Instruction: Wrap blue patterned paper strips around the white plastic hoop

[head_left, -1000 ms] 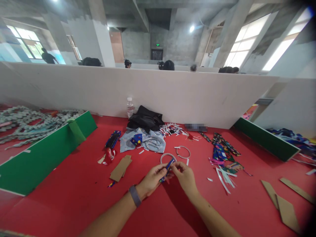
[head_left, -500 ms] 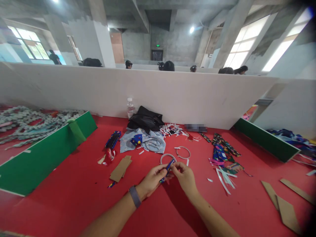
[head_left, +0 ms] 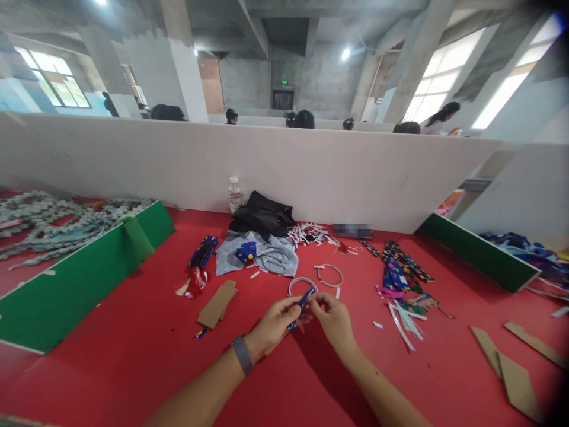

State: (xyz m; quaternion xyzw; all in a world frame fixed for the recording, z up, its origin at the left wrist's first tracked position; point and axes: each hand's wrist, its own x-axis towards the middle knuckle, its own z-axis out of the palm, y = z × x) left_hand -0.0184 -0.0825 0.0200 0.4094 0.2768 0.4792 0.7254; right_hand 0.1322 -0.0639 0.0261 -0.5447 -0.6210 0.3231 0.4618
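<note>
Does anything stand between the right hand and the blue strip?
Nothing visible does: the right hand is right up at the blue strip, held in the left hand. The nearer ring lies beyond, not between.

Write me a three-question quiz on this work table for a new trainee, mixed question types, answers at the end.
1. True or false: the wristband is worn on the right wrist.
2. Multiple choice: where does the clear bottle stand? A) On top of the cardboard. B) Beside the black bundle, in front of the white partition. C) At the near edge of the table.
3. Fill in the blank: the left hand grips a narrow patterned piece that is mainly ____ in colour.

Key: 1. False; the wristband is on the left wrist. 2. B. 3. Blue.
</note>
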